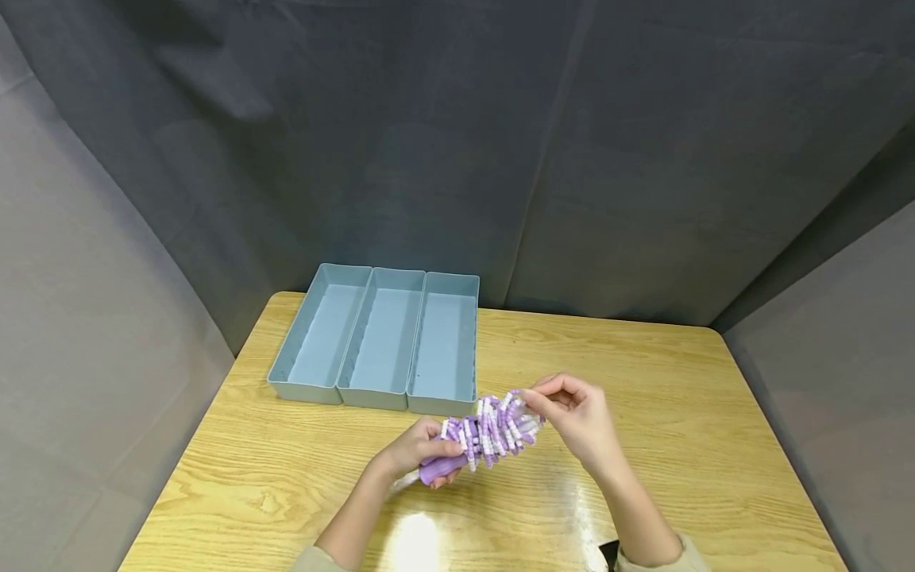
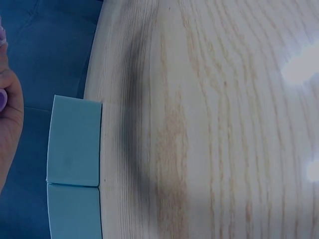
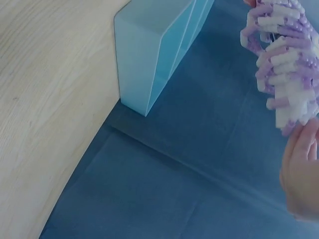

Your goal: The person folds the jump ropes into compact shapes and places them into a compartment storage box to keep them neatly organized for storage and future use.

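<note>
A bundled beaded jump rope point(image 1: 496, 429), with purple and white segments and a purple handle point(image 1: 442, 469), is held up over the table. My left hand point(image 1: 415, 454) grips the handle end, thumb on top and fingers curled beneath. At the bundle's opposite end, my right hand point(image 1: 579, 417) pinches with thumb and forefinger. The right wrist view shows the folded loops of the jump rope point(image 3: 291, 64) above the fingertips of the right hand point(image 3: 301, 172). Only part of the left hand point(image 2: 11, 119) appears at the left edge of the left wrist view, around the purple handle.
Three long blue-grey bins stand side by side at the back left of the wooden table point(image 1: 643, 373): a left bin point(image 1: 303, 392), a middle bin point(image 1: 372, 399) and a right bin point(image 1: 439, 404). Dark curtain point(image 1: 457, 143) hangs behind the table, with grey panels at both sides.
</note>
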The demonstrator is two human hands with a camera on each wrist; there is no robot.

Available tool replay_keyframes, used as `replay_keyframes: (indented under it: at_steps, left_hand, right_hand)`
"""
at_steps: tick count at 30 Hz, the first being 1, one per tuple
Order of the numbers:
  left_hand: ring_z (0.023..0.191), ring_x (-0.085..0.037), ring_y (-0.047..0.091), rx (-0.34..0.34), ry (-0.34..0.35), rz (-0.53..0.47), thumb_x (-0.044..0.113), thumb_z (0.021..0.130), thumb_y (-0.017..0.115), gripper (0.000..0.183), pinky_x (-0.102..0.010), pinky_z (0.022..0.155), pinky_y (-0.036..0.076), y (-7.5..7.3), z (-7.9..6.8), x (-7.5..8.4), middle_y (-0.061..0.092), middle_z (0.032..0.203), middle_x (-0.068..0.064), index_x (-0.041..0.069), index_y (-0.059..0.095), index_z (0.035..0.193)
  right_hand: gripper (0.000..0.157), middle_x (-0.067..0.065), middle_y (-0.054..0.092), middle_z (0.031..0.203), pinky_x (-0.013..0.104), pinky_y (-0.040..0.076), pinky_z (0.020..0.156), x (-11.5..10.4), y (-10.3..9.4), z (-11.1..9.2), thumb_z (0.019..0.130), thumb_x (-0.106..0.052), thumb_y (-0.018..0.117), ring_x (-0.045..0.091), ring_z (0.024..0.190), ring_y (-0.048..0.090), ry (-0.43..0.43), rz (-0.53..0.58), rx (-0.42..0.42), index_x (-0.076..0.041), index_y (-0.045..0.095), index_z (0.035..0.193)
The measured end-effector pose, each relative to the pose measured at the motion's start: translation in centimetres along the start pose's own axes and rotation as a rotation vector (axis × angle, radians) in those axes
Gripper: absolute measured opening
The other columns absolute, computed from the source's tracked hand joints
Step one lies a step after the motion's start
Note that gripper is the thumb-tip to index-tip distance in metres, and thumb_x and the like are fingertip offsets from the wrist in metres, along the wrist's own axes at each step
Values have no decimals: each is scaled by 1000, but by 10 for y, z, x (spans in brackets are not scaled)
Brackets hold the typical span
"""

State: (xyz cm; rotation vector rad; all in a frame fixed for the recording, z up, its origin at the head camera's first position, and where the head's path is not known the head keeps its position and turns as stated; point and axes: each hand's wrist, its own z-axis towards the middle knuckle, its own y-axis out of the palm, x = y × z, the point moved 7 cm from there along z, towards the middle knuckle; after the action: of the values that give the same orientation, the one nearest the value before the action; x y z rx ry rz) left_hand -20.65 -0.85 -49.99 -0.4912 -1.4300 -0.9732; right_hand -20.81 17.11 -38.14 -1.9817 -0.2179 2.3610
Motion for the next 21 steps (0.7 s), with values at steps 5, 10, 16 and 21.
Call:
replay_keyframes:
  at_steps: [5, 10, 16, 21]
  left_hand:
    - [41, -7, 51, 37, -15, 33, 23, 87, 56, 48, -18, 36, 44, -2, 0, 0, 42, 59, -41, -23, 48, 79]
    - [42, -8, 51, 69, -46, 65, 28, 86, 58, 51, -18, 37, 44, -3, 1, 1, 41, 61, -45, -22, 50, 81]
    - [41, -9, 51, 152, -56, 102, 19, 87, 58, 42, -20, 36, 45, -4, 0, 3, 43, 60, -45, -21, 52, 78]
    - [40, -11, 51, 221, -75, 140, 16, 86, 60, 41, -20, 37, 45, -6, 1, 2, 56, 53, -14, -23, 53, 76]
  right_hand:
    - [8, 10, 64, 75, 21, 50, 51, -2, 2, -1, 77, -4, 71, 12, 60, 58, -86, -117, 67, 1, 66, 76]
    - [8, 3, 61, 72, 19, 46, 49, -5, 2, -2, 73, -6, 75, 9, 59, 52, -146, -260, 139, -7, 67, 71]
    - [8, -3, 58, 68, 19, 45, 49, -6, 0, -2, 71, -10, 77, 7, 57, 51, -193, -380, 202, -10, 69, 70]
    - [6, -1, 61, 67, 21, 45, 47, -2, -2, 0, 72, -10, 77, 7, 56, 51, -180, -389, 242, -9, 71, 72]
